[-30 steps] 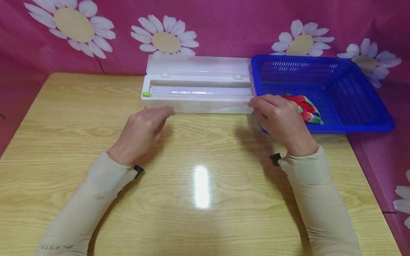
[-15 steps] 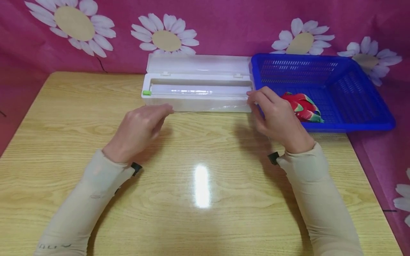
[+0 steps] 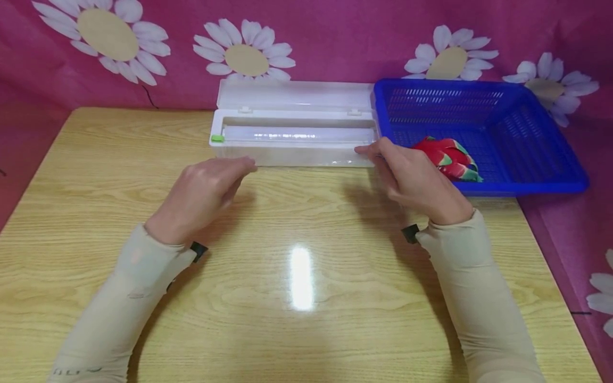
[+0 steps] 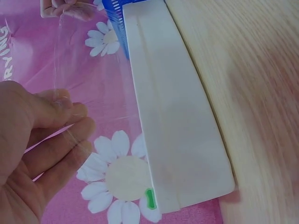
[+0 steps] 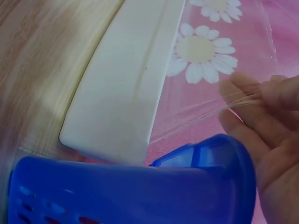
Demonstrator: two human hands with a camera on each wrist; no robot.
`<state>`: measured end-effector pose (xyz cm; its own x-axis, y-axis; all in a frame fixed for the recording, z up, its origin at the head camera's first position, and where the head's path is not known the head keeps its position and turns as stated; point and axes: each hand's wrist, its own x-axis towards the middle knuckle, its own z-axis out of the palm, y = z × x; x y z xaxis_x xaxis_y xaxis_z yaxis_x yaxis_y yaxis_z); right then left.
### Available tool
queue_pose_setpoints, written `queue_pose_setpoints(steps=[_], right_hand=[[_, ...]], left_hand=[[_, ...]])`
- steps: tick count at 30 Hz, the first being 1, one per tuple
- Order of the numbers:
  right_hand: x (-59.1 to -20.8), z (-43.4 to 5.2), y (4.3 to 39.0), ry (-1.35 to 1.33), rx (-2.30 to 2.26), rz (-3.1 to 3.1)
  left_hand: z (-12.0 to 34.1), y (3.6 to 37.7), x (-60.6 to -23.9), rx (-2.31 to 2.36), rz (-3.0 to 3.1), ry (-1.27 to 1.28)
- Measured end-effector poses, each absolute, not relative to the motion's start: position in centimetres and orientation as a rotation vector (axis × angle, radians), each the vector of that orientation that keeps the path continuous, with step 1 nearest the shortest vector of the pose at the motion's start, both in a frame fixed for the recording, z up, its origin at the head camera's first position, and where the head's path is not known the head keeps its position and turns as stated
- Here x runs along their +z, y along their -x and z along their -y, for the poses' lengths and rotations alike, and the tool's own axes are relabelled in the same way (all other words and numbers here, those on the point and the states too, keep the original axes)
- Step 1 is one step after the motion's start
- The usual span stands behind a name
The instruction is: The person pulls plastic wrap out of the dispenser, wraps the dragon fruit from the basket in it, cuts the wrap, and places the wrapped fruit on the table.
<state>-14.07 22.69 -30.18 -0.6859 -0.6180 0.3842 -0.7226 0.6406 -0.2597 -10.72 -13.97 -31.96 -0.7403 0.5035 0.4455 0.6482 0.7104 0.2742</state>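
Note:
A white cling-film dispenser (image 3: 294, 154) lies open at the table's far edge, with a green slider (image 3: 217, 139) at its left end. My left hand (image 3: 239, 169) is at the front of the box near its left part. In the left wrist view the thumb and fingers (image 4: 56, 112) pinch a clear film sheet (image 4: 70, 79). My right hand (image 3: 378, 154) is at the box's right front corner. In the right wrist view its fingertips (image 5: 252, 95) pinch the same film (image 5: 219, 107), which stretches back to the dispenser (image 5: 126, 79).
A blue slotted basket (image 3: 527, 186) stands right of the dispenser, touching its end, with a red and green object (image 3: 445, 155) inside. The wooden table (image 3: 306, 239) stretches toward me. A pink daisy-print cloth (image 3: 335, 37) hangs behind.
My right hand has slid a little left along the box's front. The left hand has drawn slightly back toward me.

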Motion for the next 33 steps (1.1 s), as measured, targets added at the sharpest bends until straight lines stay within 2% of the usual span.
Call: queue_pose_setpoints(steps=[33], right_hand=[[-29.4, -23.1, 13.1, -1.278, 0.6, 2.414]], left_hand=[[14.8, 9.9, -30.7, -0.578, 2.503, 0.991]])
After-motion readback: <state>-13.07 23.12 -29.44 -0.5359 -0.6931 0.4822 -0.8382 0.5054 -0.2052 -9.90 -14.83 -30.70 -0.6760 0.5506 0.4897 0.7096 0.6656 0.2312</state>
